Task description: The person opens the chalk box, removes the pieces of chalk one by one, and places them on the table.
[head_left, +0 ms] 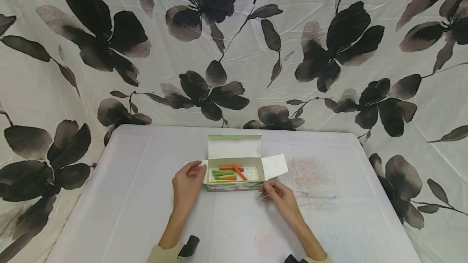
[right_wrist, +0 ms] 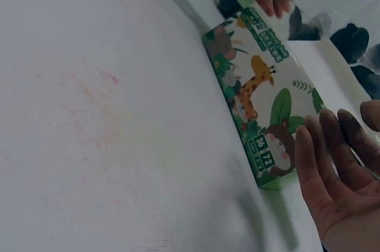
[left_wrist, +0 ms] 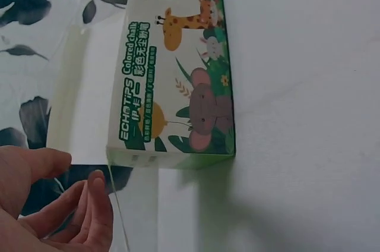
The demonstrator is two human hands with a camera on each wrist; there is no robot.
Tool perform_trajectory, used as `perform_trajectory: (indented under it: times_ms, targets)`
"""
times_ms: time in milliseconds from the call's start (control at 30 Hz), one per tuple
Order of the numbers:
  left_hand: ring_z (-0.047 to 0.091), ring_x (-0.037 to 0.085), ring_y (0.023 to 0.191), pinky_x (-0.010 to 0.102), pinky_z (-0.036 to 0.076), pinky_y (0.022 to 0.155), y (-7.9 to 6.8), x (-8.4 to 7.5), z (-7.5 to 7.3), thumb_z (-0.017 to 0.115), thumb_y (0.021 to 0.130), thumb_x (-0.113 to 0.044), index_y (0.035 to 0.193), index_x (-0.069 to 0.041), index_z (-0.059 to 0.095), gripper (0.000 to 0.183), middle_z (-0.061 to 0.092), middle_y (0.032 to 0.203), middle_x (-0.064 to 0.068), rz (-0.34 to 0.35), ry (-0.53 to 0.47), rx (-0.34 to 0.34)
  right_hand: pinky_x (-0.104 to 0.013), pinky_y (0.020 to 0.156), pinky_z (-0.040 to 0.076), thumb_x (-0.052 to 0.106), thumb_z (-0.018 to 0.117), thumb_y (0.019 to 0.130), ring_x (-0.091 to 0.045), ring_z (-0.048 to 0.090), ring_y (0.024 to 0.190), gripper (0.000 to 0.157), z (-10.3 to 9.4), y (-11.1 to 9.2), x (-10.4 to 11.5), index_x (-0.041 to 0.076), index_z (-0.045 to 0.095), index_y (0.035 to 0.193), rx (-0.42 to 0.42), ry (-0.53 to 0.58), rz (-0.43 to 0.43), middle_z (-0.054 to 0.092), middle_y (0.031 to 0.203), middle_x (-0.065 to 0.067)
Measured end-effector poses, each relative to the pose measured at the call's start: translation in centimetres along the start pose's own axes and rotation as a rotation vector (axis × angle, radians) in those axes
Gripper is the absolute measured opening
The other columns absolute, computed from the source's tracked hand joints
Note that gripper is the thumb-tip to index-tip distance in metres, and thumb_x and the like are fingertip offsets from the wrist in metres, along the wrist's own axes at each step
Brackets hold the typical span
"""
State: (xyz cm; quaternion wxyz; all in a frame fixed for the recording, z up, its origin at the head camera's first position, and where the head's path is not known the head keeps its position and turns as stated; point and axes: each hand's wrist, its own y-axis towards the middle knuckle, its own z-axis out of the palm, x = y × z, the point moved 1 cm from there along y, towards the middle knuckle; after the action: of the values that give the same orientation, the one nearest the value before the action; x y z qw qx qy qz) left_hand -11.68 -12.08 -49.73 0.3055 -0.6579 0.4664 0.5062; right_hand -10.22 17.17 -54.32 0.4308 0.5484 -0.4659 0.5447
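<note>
A small cardboard box (head_left: pixel 234 188) labelled "Colored chalk", printed with cartoon animals, sits on the table with its top raised. Inside lie several green and orange chalk sticks (head_left: pixel 224 177) and a red one. The back lid (head_left: pixel 235 147) stands up, and the right side flap (head_left: pixel 275 167) is folded outward. My left hand (head_left: pixel 188 184) is at the left flap, its thumb and fingers apart in the left wrist view (left_wrist: pixel 65 204). At the box's front right corner is my right hand (head_left: pixel 283 200), with loosely bent fingers beside the printed side (right_wrist: pixel 264 109).
A white cloth covers the table (head_left: pixel 128 214). Reddish and dark chalk smudges (head_left: pixel 314 182) mark it to the right of the box. Behind the table hangs a white curtain (head_left: pixel 256 52) with dark flowers.
</note>
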Motion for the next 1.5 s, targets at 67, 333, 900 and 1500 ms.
perform_trajectory:
  times_ms: [67,333,900,1500]
  targets:
    - [0.067,0.008,0.075,0.013,0.051,0.067,0.4,0.0,0.2,0.076,0.093,-0.014,0.114,0.002,0.074,0.026,0.075,0.097,0.013,-0.018,0.0,0.012,-0.036,0.082,0.06,0.018,0.059,0.106,-0.022,0.07,0.092,0.027,0.1,0.1,0.3,-0.006,0.066,0.115,0.02,-0.027,-0.008,0.069,0.109,-0.025]
    - [0.065,0.025,0.093,0.029,0.05,0.075,1.4,0.9,1.3,0.078,0.091,-0.02,0.124,-0.004,0.071,0.037,0.07,0.11,0.014,-0.12,0.081,0.119,-0.04,0.076,0.061,0.014,0.06,0.106,-0.024,0.071,0.086,0.022,0.5,0.9,2.4,-0.005,0.066,0.114,0.137,-0.128,-0.13,0.067,0.101,-0.032]
    - [0.062,0.018,0.098,0.019,0.053,0.071,2.0,2.2,1.2,0.075,0.095,-0.016,0.129,-0.004,0.068,0.037,0.066,0.114,0.013,-0.285,-0.109,0.205,-0.03,0.081,0.059,0.01,0.071,0.098,-0.023,0.071,0.092,0.021,2.6,6.7,5.7,-0.001,0.068,0.116,0.203,-0.484,-0.31,0.073,0.104,-0.01]
    - [0.065,0.018,0.098,0.019,0.055,0.075,2.0,2.9,1.3,0.076,0.095,-0.018,0.134,-0.002,0.065,0.043,0.066,0.116,0.012,-0.366,-0.25,0.208,-0.026,0.061,0.041,0.003,0.081,0.088,-0.015,0.049,0.068,0.023,6.0,9.7,4.8,0.0,0.071,0.109,0.29,-1.036,-0.202,0.066,0.083,-0.005]
